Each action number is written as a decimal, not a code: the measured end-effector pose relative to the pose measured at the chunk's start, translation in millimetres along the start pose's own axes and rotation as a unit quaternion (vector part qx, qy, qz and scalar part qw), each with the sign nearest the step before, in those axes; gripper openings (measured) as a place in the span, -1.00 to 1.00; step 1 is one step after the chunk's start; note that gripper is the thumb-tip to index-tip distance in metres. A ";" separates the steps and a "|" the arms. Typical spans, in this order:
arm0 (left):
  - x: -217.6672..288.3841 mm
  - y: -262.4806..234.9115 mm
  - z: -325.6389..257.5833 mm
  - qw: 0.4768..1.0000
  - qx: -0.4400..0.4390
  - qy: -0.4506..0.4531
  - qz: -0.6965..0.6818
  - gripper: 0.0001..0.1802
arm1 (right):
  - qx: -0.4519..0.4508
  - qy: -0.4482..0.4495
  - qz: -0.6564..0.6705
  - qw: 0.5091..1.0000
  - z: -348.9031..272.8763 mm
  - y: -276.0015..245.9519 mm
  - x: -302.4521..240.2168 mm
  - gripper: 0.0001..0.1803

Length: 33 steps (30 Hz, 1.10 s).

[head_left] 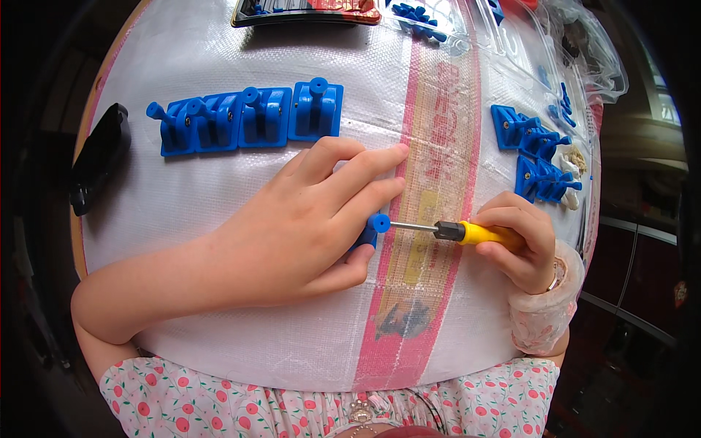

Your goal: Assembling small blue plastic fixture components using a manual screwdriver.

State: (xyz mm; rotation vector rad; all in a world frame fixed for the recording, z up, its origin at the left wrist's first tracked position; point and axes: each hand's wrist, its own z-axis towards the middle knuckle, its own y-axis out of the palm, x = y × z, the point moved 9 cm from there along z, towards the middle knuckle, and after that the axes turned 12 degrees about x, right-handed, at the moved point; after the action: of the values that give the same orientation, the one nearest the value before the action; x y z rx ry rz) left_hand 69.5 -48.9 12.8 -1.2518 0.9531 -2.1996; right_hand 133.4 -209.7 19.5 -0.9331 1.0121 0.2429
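My left hand (299, 212) lies over a small blue plastic bracket (378, 223), closed round it and pressing it on the woven sheet; only its round knob and a bit of its base show past my fingers. In my right hand (522, 244) is a screwdriver (478, 233) with a yellow and black handle. Its metal shaft points left, and the tip reaches the bracket beside the knob. Whether the tip sits in a screw I cannot tell.
Blue brackets (264, 117) stand in a row beyond my left hand. More assembled brackets (537, 139) sit at the right. A black plastic case (102, 157) lies at the left edge. A black tray (307, 13) and a clear tray (456, 25) of blue parts are at the back.
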 end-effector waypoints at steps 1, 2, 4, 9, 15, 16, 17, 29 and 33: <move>-0.1 -0.1 -0.1 1.000 0.000 0.000 0.000 -0.30 | -0.001 0.006 0.001 1.000 -0.5 0.0 0.9 -0.67; -0.3 -0.2 -0.2 1.000 0.000 -0.001 0.001 -0.30 | -0.002 0.012 0.002 1.000 -0.7 0.2 1.9 -0.67; -0.1 0.1 -0.1 1.000 -0.001 -0.002 0.000 -0.30 | 0.014 -0.009 -0.001 1.000 0.6 -1.7 -1.5 -0.66; -0.1 0.2 0.1 1.000 -0.002 0.000 -0.001 -0.31 | 0.041 -0.026 -0.006 0.999 -1.0 -1.1 -1.9 -0.60; 0.0 0.3 0.5 1.000 -0.001 0.000 -0.004 -0.31 | 0.029 -0.005 -0.012 0.999 -1.5 -2.0 0.9 -0.64; 0.1 0.0 0.4 1.000 0.000 0.000 -0.003 -0.31 | 0.027 -0.004 -0.015 1.000 -1.3 -2.2 1.1 -0.65; 0.1 -0.4 0.3 1.000 0.000 0.000 -0.002 -0.31 | 0.024 -0.002 -0.017 1.000 -1.2 -2.4 1.2 -0.66; -0.1 0.8 -0.2 1.000 -0.002 -0.003 -0.003 -0.31 | 0.053 -0.042 -0.020 0.998 -0.8 -2.4 -5.1 -0.66; -0.5 0.8 -0.3 1.000 0.000 -0.002 -0.003 -0.31 | 0.025 -0.021 -0.017 0.999 -0.8 -1.4 -3.2 -0.66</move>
State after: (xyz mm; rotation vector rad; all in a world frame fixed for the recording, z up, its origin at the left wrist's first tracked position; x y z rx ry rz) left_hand 69.5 -49.0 11.8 -1.2600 0.9503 -2.2005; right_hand 132.0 -210.4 22.6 -0.8958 0.9599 0.2071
